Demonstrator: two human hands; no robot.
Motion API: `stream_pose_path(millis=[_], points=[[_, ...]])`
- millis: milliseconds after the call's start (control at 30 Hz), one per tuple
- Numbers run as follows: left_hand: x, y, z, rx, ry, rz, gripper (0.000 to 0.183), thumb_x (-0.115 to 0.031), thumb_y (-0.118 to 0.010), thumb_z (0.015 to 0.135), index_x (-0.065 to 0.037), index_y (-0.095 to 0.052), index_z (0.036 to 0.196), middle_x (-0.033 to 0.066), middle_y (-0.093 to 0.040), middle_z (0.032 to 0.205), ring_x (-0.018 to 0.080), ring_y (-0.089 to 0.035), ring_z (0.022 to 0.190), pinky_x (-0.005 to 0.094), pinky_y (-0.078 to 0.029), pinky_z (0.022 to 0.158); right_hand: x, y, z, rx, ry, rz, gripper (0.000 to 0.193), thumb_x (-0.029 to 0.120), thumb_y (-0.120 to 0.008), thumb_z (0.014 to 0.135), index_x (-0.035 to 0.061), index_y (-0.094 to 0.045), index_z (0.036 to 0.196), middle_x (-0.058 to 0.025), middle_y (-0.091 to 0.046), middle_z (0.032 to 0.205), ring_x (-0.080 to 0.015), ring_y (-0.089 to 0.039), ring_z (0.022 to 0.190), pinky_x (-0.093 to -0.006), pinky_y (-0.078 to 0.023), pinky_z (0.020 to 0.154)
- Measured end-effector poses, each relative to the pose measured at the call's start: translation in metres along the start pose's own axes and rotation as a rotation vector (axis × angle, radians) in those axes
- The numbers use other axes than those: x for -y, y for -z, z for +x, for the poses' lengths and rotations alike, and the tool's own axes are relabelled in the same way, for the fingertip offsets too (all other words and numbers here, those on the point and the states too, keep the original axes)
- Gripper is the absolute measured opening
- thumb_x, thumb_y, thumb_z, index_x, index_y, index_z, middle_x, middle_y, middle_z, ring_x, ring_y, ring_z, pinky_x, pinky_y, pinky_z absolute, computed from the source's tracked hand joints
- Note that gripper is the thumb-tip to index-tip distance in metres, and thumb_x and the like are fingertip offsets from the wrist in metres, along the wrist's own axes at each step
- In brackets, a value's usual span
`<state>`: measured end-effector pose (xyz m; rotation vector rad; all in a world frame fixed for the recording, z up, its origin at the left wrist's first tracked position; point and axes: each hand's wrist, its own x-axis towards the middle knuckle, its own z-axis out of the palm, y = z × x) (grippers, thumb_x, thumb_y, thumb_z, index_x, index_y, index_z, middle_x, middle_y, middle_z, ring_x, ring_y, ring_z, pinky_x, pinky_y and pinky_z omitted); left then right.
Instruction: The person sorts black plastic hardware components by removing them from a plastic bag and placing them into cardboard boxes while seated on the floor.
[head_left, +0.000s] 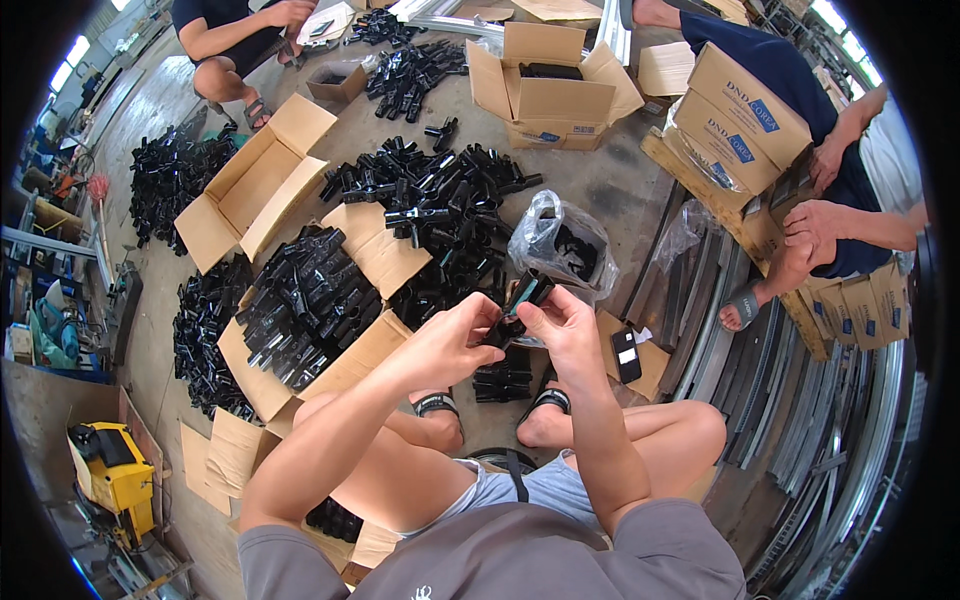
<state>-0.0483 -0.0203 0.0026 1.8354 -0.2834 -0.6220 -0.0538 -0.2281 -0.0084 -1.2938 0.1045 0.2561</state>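
Observation:
In front of my knees, both hands meet at a glossy black tubular part (532,287) with a teal strip along it. My right hand (562,328) pinches it between thumb and fingers. My left hand (460,340) closes its fingertips at the lower end of the same part; what exactly lies between them is partly hidden. Below the hands, several black parts (502,382) lie in a small stack between my feet. Just beyond is a clear plastic bag (565,240) with black pieces inside. An open carton filled with black parts (310,305) stands to my left.
Loose black parts (430,195) lie heaped ahead. An open carton (250,190) stands at left, another (555,100) farther back. A phone (626,355) rests on cardboard at right, near long metal profiles (780,400). Two other people sit at far left and right, beside stacked boxes (740,125).

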Motion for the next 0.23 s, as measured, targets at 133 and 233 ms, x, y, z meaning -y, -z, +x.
stream_pose_path(millis=[133, 233], points=[[-0.011, 0.006, 0.000, 0.052, 0.079, 0.002, 0.050, -0.003, -0.081, 0.088, 0.003, -0.052, 0.128, 0.0157, -0.072, 0.114, 0.0191, -0.068, 0.108, 0.0370, -0.058, 0.097, 0.001, 0.002, 0.001, -0.005, 0.017, -0.020, 0.031, 0.017, -0.080, 0.095, -0.0005, -0.069, 0.118, -0.0037, -0.075, 0.103, -0.0080, -0.066, 0.091, -0.0238, -0.052, 0.083], [-0.018, 0.008, 0.002, 0.142, 0.094, 0.028, 0.061, -0.002, -0.078, 0.089, 0.002, -0.044, 0.140, 0.0172, -0.072, 0.118, 0.0177, -0.069, 0.108, 0.0357, -0.058, 0.096, 0.000, 0.004, 0.001, -0.006, 0.008, -0.004, 0.031, 0.017, -0.080, 0.095, -0.0003, -0.069, 0.118, -0.0055, -0.075, 0.107, -0.0085, -0.067, 0.093, -0.0244, -0.052, 0.084]])
